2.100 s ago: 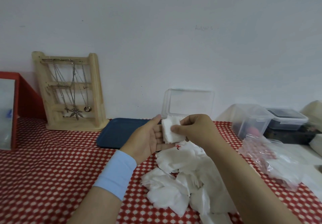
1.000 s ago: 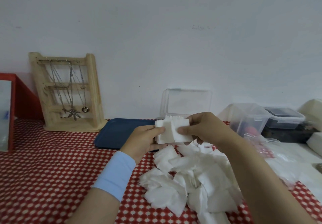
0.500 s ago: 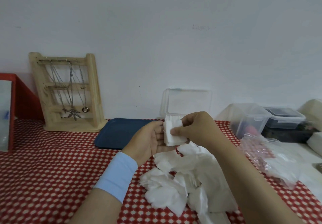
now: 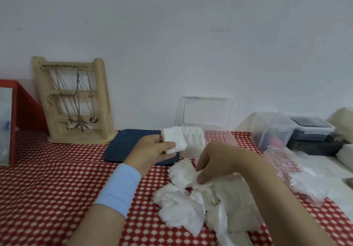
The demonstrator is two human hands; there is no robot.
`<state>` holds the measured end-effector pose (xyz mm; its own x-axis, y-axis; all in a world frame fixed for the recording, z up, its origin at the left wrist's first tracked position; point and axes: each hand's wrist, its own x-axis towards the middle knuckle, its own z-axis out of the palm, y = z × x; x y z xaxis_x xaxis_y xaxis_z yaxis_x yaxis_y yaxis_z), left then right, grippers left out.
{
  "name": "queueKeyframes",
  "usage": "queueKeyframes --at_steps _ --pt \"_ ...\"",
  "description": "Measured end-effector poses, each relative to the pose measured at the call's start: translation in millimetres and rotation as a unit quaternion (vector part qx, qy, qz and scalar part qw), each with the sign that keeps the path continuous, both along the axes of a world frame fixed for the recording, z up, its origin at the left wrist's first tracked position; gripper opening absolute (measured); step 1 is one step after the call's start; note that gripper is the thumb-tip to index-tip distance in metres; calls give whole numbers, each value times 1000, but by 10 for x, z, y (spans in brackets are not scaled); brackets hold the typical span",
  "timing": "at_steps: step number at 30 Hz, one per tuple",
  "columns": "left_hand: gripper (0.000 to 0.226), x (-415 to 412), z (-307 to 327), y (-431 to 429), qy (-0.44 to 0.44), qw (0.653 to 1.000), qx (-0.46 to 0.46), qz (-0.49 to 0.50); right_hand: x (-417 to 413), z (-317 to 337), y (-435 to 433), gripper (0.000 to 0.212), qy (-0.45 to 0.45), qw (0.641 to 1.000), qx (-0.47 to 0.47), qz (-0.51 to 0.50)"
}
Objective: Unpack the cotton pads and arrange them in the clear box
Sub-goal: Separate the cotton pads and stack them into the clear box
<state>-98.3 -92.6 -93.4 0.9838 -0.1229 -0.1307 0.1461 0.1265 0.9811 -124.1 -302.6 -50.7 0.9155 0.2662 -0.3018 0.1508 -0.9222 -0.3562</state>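
Observation:
My left hand, with a light blue wristband, holds a small stack of white cotton pads between thumb and fingers, just left of the clear box. The box has its lid standing open against the wall, and a row of upright pads fills its left part. My right hand is down on the loose pile of cotton pads on the red checked cloth, fingertips pinching a pad at the pile's top.
A dark blue tray lies behind my left hand. A wooden necklace stand leans on the wall at left, beside a red frame. At right are clear containers, a dark-lidded box and an empty plastic bag.
My right hand let go of the stack and dropped to the loose pile. My left hand keeps the stack, now raised beside the box.

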Motion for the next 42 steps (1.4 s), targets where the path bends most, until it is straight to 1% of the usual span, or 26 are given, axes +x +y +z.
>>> queueKeyframes --at_steps 5,6,8,11,13,17,20,22,24,27,28,29,31,33,35,37,39,42 --pt "20 -21 31 -49 16 999 -37 0 -4 75 -45 17 -38 997 65 -5" --pt "20 -24 34 -57 21 999 -44 5 -1 95 -74 14 -44 995 89 -9" --pt "19 -25 35 -70 28 998 -52 16 -7 131 -121 11 -47 984 168 -27" --pt "23 -30 40 -98 28 998 -56 19 -10 161 -155 10 -31 950 305 -60" --pt "24 -38 47 -121 27 998 -60 16 -2 152 -140 11 -26 924 374 -75" --pt "25 -67 62 -166 19 998 -57 -26 15 102 -31 13 -36 893 433 -117" --pt "29 -88 95 -200 23 994 -92 -53 25 82 48 16 -32 863 481 -153" --pt "32 -100 109 -217 17 992 -107 -69 26 68 84 18 -52 857 482 -177" --pt "34 -101 102 -223 4 993 -97 -69 38 43 96 17 -85 860 466 -188" --pt "30 -95 77 -226 17 994 -102 -46 59 26 72 11 -130 891 391 -192" --pt "28 -99 78 -228 26 993 -108 -40 63 32 56 11 -137 894 381 -192" --pt "27 -102 76 -231 31 993 -108 -35 67 49 44 12 -141 890 388 -193" --pt "28 -111 63 -242 31 995 -93 -28 61 92 25 15 -135 872 427 -198" --pt "30 -119 50 -261 28 995 -91 -34 31 122 35 18 -104 855 469 -196" --pt "31 -133 56 -290 23 993 -102 -48 -11 127 83 17 -65 848 491 -188" --pt "31 -148 79 -314 19 992 -114 -58 -16 91 133 17 -62 843 497 -197" --pt "30 -166 96 -334 13 991 -116 -62 1 56 177 21 -87 841 486 -220" --pt "30 -178 91 -350 9 990 -123 -62 61 -2 177 28 -131 862 432 -232"
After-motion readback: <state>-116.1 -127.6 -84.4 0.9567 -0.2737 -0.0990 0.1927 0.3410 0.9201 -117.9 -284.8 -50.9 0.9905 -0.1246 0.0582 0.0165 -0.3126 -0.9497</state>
